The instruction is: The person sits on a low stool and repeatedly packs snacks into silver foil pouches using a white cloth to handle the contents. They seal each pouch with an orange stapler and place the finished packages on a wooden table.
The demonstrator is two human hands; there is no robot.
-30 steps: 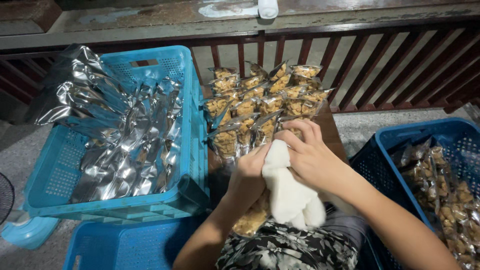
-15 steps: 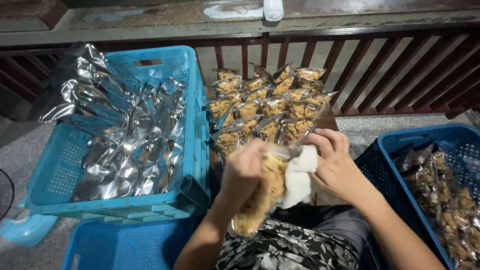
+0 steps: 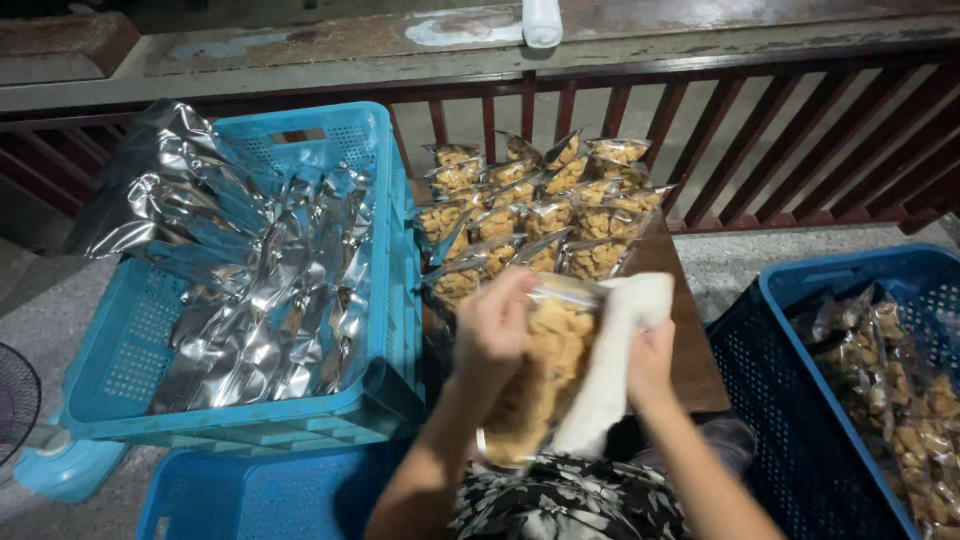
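Observation:
My left hand grips the top of a clear bag of golden snacks held upright above my lap. Pressed against the bag's right side is a white cloth, held by my right hand. Just beyond the hands, several filled snack bags stand in rows on a brown wooden table.
A light blue crate at the left holds silver foil pouches. A dark blue crate at the right holds more snack bags. Another blue crate sits below. A wooden railing runs behind. A fan is at far left.
The snack bag has come up from my lap between the hands. The white cloth moved from under my hands to the bag's right side, and both hands rose slightly.

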